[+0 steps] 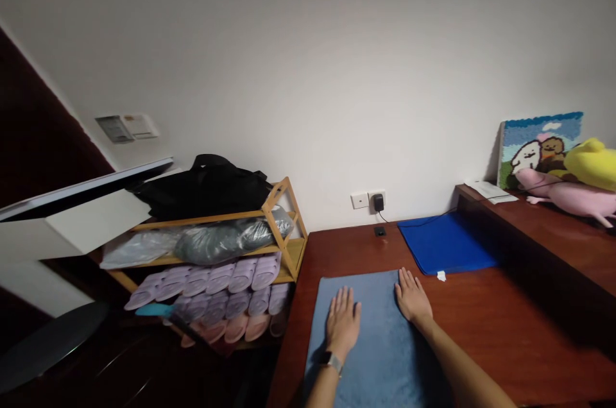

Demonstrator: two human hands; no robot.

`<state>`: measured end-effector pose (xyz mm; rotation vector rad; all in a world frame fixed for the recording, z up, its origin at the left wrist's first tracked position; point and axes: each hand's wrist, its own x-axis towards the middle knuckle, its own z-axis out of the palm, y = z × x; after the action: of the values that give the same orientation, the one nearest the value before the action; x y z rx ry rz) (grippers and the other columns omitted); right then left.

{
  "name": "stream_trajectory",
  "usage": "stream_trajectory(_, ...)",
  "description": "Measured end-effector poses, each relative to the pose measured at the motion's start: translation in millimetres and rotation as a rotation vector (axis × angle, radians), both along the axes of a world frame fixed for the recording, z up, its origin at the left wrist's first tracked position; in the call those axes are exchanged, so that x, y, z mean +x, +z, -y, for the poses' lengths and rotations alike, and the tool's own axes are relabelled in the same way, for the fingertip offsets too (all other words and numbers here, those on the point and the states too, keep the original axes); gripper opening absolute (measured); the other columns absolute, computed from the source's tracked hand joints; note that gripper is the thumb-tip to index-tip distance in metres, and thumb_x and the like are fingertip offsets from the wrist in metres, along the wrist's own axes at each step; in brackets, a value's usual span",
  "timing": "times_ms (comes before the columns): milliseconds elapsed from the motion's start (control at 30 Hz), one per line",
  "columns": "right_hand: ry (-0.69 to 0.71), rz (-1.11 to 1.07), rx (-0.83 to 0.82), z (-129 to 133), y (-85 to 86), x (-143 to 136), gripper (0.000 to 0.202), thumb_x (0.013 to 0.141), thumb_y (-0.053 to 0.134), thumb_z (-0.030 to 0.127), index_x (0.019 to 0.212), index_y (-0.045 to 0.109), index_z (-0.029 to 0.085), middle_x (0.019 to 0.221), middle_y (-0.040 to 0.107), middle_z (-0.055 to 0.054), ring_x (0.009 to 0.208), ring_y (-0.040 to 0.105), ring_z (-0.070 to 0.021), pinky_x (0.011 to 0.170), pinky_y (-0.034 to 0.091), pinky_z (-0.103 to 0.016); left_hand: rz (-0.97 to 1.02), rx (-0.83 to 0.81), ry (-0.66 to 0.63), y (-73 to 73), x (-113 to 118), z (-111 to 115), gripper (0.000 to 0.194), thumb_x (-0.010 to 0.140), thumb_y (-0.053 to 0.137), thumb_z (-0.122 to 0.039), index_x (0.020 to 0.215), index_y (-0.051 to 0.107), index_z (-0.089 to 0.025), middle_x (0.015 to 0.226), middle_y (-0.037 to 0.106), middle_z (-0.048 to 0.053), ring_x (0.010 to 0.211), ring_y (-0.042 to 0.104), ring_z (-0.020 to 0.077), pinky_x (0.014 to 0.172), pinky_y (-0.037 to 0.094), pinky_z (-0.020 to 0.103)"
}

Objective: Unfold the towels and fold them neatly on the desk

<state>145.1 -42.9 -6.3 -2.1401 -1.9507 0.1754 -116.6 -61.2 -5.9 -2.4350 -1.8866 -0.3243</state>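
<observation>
A grey-blue cloth mat (375,344) lies spread on the reddish-brown wooden desk (486,324). My left hand (343,323) rests flat on its left part, fingers stretched out and pointing away from me; a watch is on that wrist. At the mat's far right corner lies my right hand (412,297), palm down with its fingers extended along the edge. Neither hand grips anything. Beyond my right hand is a bright blue folded cloth (447,244) with a small white tag (441,276) at its near edge.
Left of the desk stands a wooden rack (283,228) with several slippers (221,276) and a black bag (206,187) on top. A charger (378,203) is plugged into the wall. The raised shelf at right bears a pink plush toy (568,196) and a picture (543,145).
</observation>
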Motion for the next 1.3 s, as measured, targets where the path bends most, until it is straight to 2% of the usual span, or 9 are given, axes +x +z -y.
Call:
stream_trajectory(100, 0.002, 0.004, -0.006, 0, 0.3, 0, 0.07, 0.104, 0.019, 0.038, 0.164, 0.03, 0.002, 0.171, 0.029, -0.014, 0.161, 0.025, -0.0265, 0.131, 0.021, -0.046, -0.046, 0.016, 0.115, -4.9, -62, 3, 0.061, 0.108, 0.028, -0.041, 0.163, 0.039, -0.017, 0.169, 0.038, 0.011, 0.157, 0.035, 0.028, 0.128, 0.032, 0.051)
stream_trajectory(200, -0.005, 0.006, -0.031, -1, 5.3, 0, 0.07, 0.104, 0.02, 0.037, 0.164, 0.03, 0.003, 0.172, 0.027, -0.014, 0.161, 0.024, -0.0255, 0.131, 0.02, -0.045, -0.041, 0.036, 0.158, -10.1, -86, 6, 0.061, 0.107, 0.029, -0.037, 0.164, 0.036, -0.016, 0.169, 0.037, 0.012, 0.157, 0.035, 0.0266, 0.128, 0.032, 0.049)
stream_trajectory(400, -0.044, 0.004, -0.057, 17, 18.3, 1, 0.069, 0.105, 0.017, 0.036, 0.165, 0.028, 0.005, 0.173, 0.026, -0.011, 0.161, 0.022, -0.025, 0.131, 0.019, -0.046, -0.013, 0.027, 0.172, -8.1, -77, 6, 0.06, 0.105, 0.032, -0.033, 0.161, 0.042, -0.015, 0.168, 0.04, 0.012, 0.157, 0.036, 0.0247, 0.13, 0.03, 0.047)
stream_trajectory(767, -0.014, -0.001, -0.053, 100, 3.3, 0, 0.069, 0.105, 0.021, 0.041, 0.165, 0.031, 0.01, 0.172, 0.029, -0.008, 0.161, 0.024, -0.0255, 0.132, 0.018, -0.048, -0.033, 0.087, 0.173, 0.3, -79, 4, 0.06, 0.102, 0.033, -0.028, 0.157, 0.048, -0.009, 0.165, 0.046, 0.016, 0.154, 0.041, 0.0276, 0.128, 0.033, 0.048)
stream_trajectory(900, -0.007, -0.01, -0.078, 101, 12.8, -4, 0.069, 0.105, 0.019, 0.04, 0.166, 0.028, 0.009, 0.173, 0.026, -0.007, 0.162, 0.021, -0.0246, 0.132, 0.016, -0.046, -0.025, 0.221, 0.065, 14.5, -44, 17, 0.059, 0.1, 0.034, -0.022, 0.157, 0.049, -0.011, 0.166, 0.046, 0.014, 0.156, 0.038, 0.0281, 0.13, 0.03, 0.05)
stream_trajectory(1033, 0.002, -0.016, -0.074, 103, 16.7, -3, 0.069, 0.105, 0.019, 0.039, 0.166, 0.027, 0.009, 0.173, 0.025, -0.008, 0.162, 0.021, -0.0253, 0.132, 0.016, -0.048, 0.048, 0.152, -0.27, 27.7, 50, 45, 0.06, 0.104, 0.032, -0.027, 0.163, 0.039, -0.017, 0.171, 0.036, 0.008, 0.16, 0.03, 0.0237, 0.131, 0.028, 0.047)
stream_trajectory(1133, 0.036, 0.009, -0.078, 104, 15.3, -1, 0.067, 0.104, 0.021, 0.035, 0.165, 0.029, 0.009, 0.173, 0.023, -0.008, 0.162, 0.02, -0.026, 0.132, 0.015, -0.049, 0.103, 0.025, -0.36, 30.9, 112, 61, 0.059, 0.108, 0.026, -0.035, 0.164, 0.036, -0.018, 0.17, 0.036, 0.008, 0.159, 0.031, 0.0221, 0.131, 0.03, 0.046)
stream_trajectory(1200, 0.052, 0.021, -0.075, 103, 12.9, 0, 0.066, 0.103, 0.022, 0.032, 0.165, 0.03, 0.009, 0.173, 0.023, -0.008, 0.162, 0.018, -0.0264, 0.132, 0.015, -0.049, 0.116, -0.048, -0.347, 29.0, 125, 66, 0.06, 0.109, 0.022, -0.039, 0.163, 0.038, -0.018, 0.169, 0.039, 0.008, 0.158, 0.033, 0.0226, 0.131, 0.031, 0.046)
stream_trajectory(1300, 0.03, -0.003, -0.045, 101, 9.1, -1, 0.066, 0.105, 0.023, 0.037, 0.165, 0.031, 0.01, 0.173, 0.025, -0.01, 0.162, 0.021, -0.0269, 0.131, 0.017, -0.049, 0.087, -0.076, -0.3, 21.8, 99, 65, 0.061, 0.109, 0.02, -0.042, 0.163, 0.038, -0.019, 0.168, 0.039, 0.008, 0.158, 0.034, 0.0242, 0.131, 0.032, 0.049)
